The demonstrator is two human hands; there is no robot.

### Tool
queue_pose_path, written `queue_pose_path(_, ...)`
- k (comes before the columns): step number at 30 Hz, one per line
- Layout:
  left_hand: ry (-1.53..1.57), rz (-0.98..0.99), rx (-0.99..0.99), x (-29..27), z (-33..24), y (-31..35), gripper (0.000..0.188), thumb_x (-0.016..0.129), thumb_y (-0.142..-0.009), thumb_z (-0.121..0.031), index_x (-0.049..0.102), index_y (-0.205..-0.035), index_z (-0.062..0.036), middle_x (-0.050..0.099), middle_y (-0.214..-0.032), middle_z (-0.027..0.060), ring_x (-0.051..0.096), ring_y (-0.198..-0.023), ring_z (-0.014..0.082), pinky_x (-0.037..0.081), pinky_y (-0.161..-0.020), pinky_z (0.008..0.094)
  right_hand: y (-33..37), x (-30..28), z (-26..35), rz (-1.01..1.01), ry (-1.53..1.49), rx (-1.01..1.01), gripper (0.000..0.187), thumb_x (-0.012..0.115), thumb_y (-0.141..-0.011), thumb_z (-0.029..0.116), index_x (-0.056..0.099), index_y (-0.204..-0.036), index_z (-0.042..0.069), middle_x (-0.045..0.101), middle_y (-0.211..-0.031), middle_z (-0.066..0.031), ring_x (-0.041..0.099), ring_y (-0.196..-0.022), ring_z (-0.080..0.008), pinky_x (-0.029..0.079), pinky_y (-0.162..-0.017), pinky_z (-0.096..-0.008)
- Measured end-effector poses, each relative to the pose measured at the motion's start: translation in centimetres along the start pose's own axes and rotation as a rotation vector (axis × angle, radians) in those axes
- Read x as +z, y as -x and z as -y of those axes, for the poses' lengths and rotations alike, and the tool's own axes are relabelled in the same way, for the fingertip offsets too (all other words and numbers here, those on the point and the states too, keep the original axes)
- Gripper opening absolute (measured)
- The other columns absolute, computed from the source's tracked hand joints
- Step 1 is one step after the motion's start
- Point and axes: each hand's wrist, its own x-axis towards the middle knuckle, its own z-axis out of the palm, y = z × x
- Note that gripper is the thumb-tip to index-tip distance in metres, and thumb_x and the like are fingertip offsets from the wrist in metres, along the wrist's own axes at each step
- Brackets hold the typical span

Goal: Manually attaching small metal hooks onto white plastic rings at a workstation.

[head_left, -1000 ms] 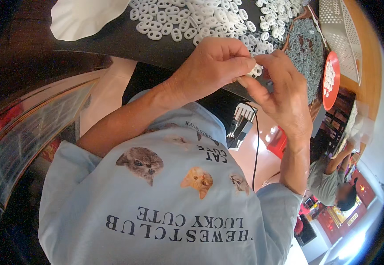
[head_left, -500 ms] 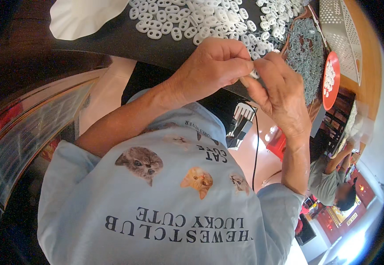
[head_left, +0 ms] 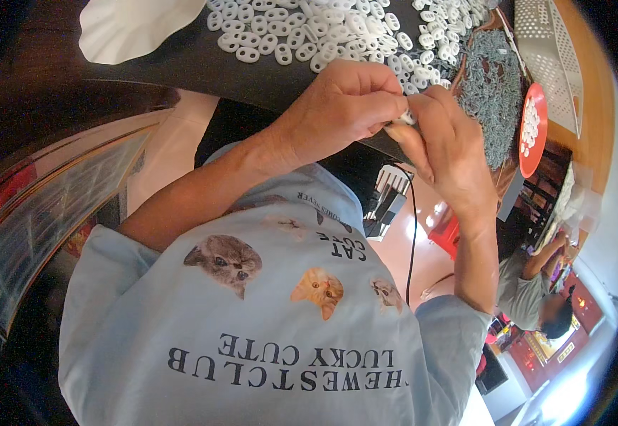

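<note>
Working at the dark desk (head_left: 195, 74), you have a heap of white pieces (head_left: 334, 32) on top of it. Your left hand (head_left: 348, 110) and right hand (head_left: 454, 145) meet over the desk's near edge, both grips pinching the same small white piece (head_left: 408, 118), mostly hidden. It looks so little that a slip could drop it off the desk's edge or into the heap.

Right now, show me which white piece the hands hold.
The white piece between the left hand and right hand; the piled ones lie on the table.
</note>
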Motion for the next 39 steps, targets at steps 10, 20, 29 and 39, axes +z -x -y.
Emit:
queue_pose_path(10,-0.008,0.004,-0.005,0.4,-0.1,0.0,0.018,0.051,-0.089,-0.015,0.055,-0.074,-0.0050,0.044,-0.058,-0.0038,0.037,-0.047,0.0028,0.026,-0.041,0.0197,0.0,1.7,-0.3,-0.124,0.181,-0.037,0.033,0.070,-0.078,0.031,0.049,-0.077,0.004,0.048,-0.069,-0.0093,0.056,-0.056,-0.0264,0.045,-0.046,-0.0359)
queue_pose_path(20,0.053,0.046,-0.060,0.3,0.3,0.1,0.020,0.046,-0.087,-0.012,0.046,-0.067,-0.0051,0.040,-0.060,-0.0021,0.038,-0.055,0.0051,0.031,-0.049,0.0226,0.1,2.1,-0.7,-0.064,0.000,-0.069,0.027,0.064,-0.084,0.023,0.047,-0.081,0.002,0.048,-0.069,-0.0127,0.056,-0.060,-0.0319,0.045,-0.049,-0.0401)
queue_pose_path(29,-0.008,0.047,-0.008,0.3,0.4,0.0,0.021,0.045,-0.087,-0.012,0.045,-0.066,-0.0044,0.039,-0.060,-0.0021,0.037,-0.055,0.0055,0.031,-0.049,0.0229,0.7,2.5,-1.0,-0.040,-0.122,-0.022,0.023,0.054,-0.091,0.021,0.050,-0.092,-0.001,0.052,-0.081,-0.0177,0.054,-0.068,-0.0381,0.045,-0.058,-0.0436)
queue_pose_path(39,-0.033,0.021,0.052,0.4,0.5,0.3,0.020,0.048,-0.088,-0.012,0.048,-0.070,-0.0032,0.043,-0.061,-0.0017,0.040,-0.057,0.0050,0.032,-0.051,0.0225,0.7,1.3,-0.5,-0.051,-0.028,-0.050,0.030,0.066,-0.083,0.023,0.052,-0.095,-0.001,0.054,-0.085,-0.0176,0.055,-0.065,-0.0353,0.045,-0.056,-0.0406)
